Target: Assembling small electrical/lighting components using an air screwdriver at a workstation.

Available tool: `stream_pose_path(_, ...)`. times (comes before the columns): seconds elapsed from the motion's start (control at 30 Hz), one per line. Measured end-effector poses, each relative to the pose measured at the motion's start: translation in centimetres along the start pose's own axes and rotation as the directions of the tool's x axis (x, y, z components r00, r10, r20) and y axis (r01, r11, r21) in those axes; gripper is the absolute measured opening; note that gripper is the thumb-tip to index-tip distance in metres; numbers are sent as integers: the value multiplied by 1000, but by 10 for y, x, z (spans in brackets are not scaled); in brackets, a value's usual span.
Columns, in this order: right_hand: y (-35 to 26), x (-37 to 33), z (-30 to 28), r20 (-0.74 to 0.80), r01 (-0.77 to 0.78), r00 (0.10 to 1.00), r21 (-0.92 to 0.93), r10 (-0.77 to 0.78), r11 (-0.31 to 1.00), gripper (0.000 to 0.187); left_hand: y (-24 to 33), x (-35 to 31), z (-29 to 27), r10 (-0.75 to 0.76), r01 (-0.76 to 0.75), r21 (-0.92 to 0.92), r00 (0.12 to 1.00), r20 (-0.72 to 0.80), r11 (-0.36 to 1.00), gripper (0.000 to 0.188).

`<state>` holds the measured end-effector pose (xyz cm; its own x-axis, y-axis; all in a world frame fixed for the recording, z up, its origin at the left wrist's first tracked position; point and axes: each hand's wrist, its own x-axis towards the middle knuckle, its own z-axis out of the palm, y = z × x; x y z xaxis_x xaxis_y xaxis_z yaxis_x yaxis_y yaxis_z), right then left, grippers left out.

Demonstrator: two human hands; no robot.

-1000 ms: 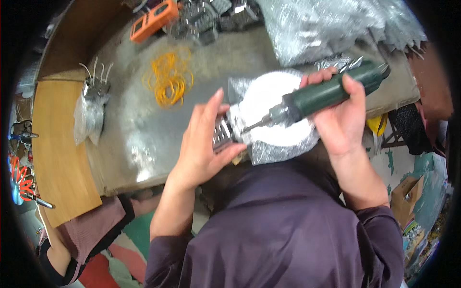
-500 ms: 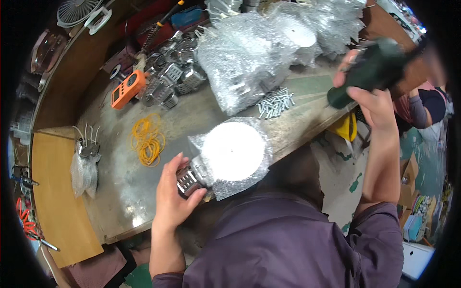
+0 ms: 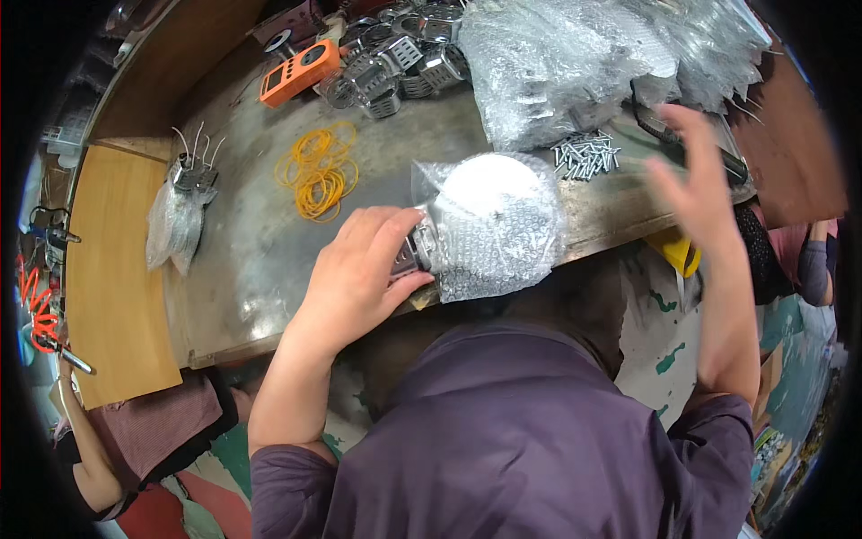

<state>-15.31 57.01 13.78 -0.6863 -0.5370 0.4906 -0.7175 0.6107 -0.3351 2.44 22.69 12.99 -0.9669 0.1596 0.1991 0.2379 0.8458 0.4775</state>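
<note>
My left hand grips a slotted metal bracket at the table's front edge. Joined to that bracket is a round white disc inside a clear bubble-wrap bag. On the right, my right hand hangs over the table edge with its fingers apart and nothing in it, slightly blurred. Partly hidden behind it, a dark power screwdriver lies on the tabletop. A small pile of screws lies between the bagged disc and that hand.
Bubble-wrapped parts are heaped at the back right. Loose metal brackets and an orange device sit at the back. Yellow rubber bands lie mid-table; a bagged part with wires stands left. Another person is at lower left.
My right hand has let go of the dark power screwdriver, which now rests on the table. My left hand still holds the bracket. The whole view has shifted, so the table appears higher and further right.
</note>
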Motion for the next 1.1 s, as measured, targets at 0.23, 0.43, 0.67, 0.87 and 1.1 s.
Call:
stream_pose_path(0.23,-86,48,59,410,-26,890,484,-200,875,49,-2,7,-16,487,-361,456,851,-197,814,47)
stream_pose_path(0.43,-97,21,87,-78,474,880,183,-468,861,21,-34,-11,6,510,-417,358,831,-222,835,35)
stream_pose_path(0.67,-87,-19,70,140,389,889,267,-435,882,33,-5,-38,26,348,-308,177,893,-285,935,32)
stream_pose_path(0.87,-16,-9,48,29,-77,997,103,74,992,17,38,-3,47,286,-254,267,954,-88,930,32)
stream_pose_path(1.1,1,-4,50,147,-360,925,51,349,932,19,72,39,80,226,-223,84,974,-33,971,25)
